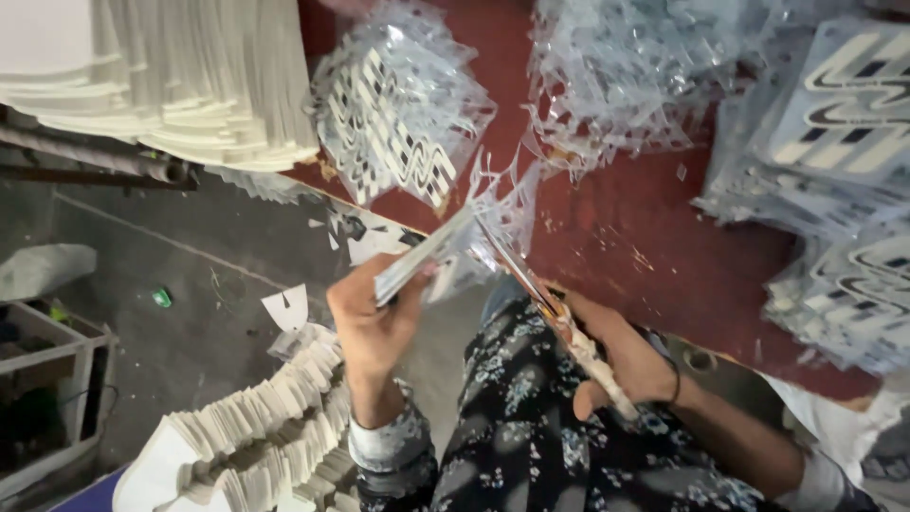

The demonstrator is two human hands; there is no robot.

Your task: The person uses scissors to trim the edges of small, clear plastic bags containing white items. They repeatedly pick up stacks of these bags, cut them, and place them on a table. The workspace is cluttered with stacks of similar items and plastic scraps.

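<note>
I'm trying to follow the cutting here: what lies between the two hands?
In the head view, between the left hand and right hand lie the scissors, their blades in the clear plastic sheet the left hand holds; the floral-clothed lap shows below.

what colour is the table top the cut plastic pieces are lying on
Dark red table top, speckled with pale scraps; the head view shows it.

Glossy clear plastic sheets on a matt red tabletop.

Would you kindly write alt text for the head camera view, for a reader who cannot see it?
A person's left hand holds a thin stack of printed sheets while the right hand works scissors into them. Beyond lie a dark red table, heaps of clear plastic offcuts and stacked white cards.
</note>
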